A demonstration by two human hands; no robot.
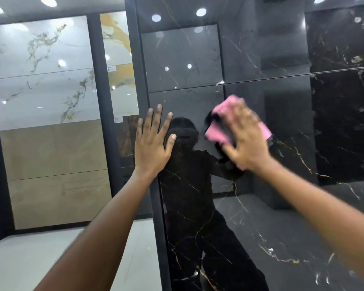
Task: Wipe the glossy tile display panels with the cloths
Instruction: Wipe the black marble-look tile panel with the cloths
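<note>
Pressing one pink cloth [221, 122] flat on black panel [282, 206], right hand [246, 139] fingers spread, left hand [152, 143] open.

A pink cloth [237, 120] is seen against the glossy black panel [282, 206], which is veined in gold and white. At ten o'clock, a white panel [42, 80] with grey-gold veining is shown above a plain beige panel [55, 164].

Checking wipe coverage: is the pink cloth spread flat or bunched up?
Bunched or folded, not spread: the pink cloth shows as a thick wad under the right hand on the black panel. Motion blur hides the exact folds.
</note>
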